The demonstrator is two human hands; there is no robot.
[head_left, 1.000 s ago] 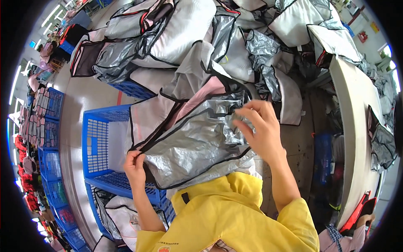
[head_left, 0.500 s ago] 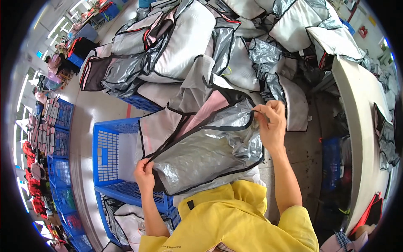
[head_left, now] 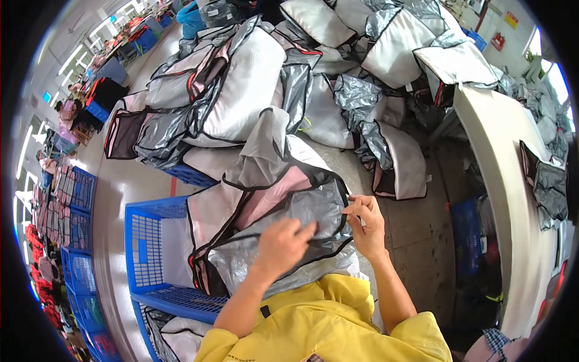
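Observation:
Spread across my lap is a sewn fabric piece (head_left: 319, 211) with shiny silver lining, white and pink panels and black-bound edges. My right hand (head_left: 366, 226) pinches its black binding at the right side between thumb and fingers. Over the silver lining is my left hand (head_left: 282, 246), slightly blurred, its index finger stretched toward the right; nothing shows in it. The left part of the piece lies against a blue plastic crate (head_left: 143, 241), where its bound edges gather in folds. Part of the silver surface is hidden beneath my left forearm.
A large heap of similar silver-and-white pieces (head_left: 247, 90) rises ahead. More pieces lie in a lower blue crate (head_left: 181, 335) at the left. A pale table (head_left: 491, 139) stands at the right, and stacked blue crates (head_left: 78, 253) line the far left.
My left hand has let go of the left edge and moved right over the silver lining. My right hand has come lower and slightly left, still pinching the binding. The view has shifted.

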